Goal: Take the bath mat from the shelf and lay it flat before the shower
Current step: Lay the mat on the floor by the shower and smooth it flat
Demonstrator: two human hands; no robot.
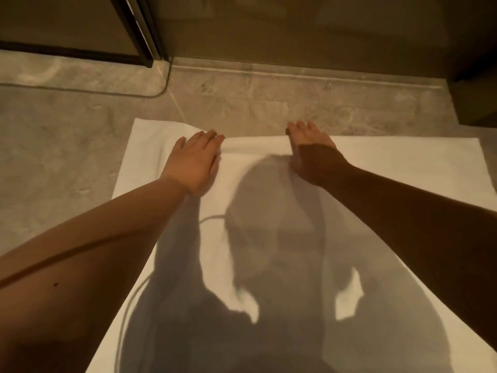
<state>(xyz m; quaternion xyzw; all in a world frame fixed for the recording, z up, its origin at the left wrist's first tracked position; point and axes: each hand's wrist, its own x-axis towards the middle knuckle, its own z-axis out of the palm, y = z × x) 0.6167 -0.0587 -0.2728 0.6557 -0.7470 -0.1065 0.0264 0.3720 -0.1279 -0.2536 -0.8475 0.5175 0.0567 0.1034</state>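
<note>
A white bath mat (390,168) lies spread on the grey stone floor, its far edge a short way from the shower threshold. My left hand (195,158) rests palm down on the mat near its far edge, fingers together and stretched out. My right hand (312,154) also lies flat on the mat, its fingertips reaching just past the far edge. Neither hand grips the cloth. A slight fold runs across the mat between the two hands. My shadow covers the mat's middle and near part.
The shower's glass door with a black frame (139,30) stands at the upper left. A raised stone threshold (295,74) runs across ahead of the mat. A dark wall or cabinet edge (473,76) is at the right. Bare floor (67,146) lies left of the mat.
</note>
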